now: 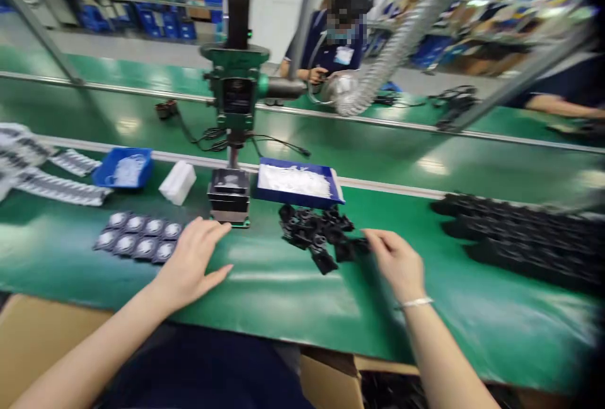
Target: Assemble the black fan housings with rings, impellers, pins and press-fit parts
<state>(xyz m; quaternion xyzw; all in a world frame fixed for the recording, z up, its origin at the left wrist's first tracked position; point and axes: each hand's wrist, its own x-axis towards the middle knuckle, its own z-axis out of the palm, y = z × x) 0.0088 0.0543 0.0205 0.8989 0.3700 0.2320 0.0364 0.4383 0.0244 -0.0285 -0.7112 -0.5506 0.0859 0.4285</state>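
Note:
My left hand (pixel 191 264) is open above the green table, thumb and fingers apart, just in front of a bench press (pixel 236 91). Its fingertips are near the black fixture block (pixel 229 198) under the press ram. Beside that hand sit rows of small black parts with round white centres (pixel 145 247). My right hand (pixel 399 264) has its fingers pinched at a black plastic part (pixel 360 246), at the right edge of a loose pile of similar black parts (pixel 314 232). Blur and the fingers hide some of its grip.
Behind the pile stands a blue tray of white pieces (pixel 297 183). Left are a white block (pixel 178 183), a blue bin (pixel 123 167) and white strips (pixel 61 185). Rows of black parts (pixel 524 239) lie right. Across the table, a person (pixel 331 43) works near a flexible duct (pixel 401 37).

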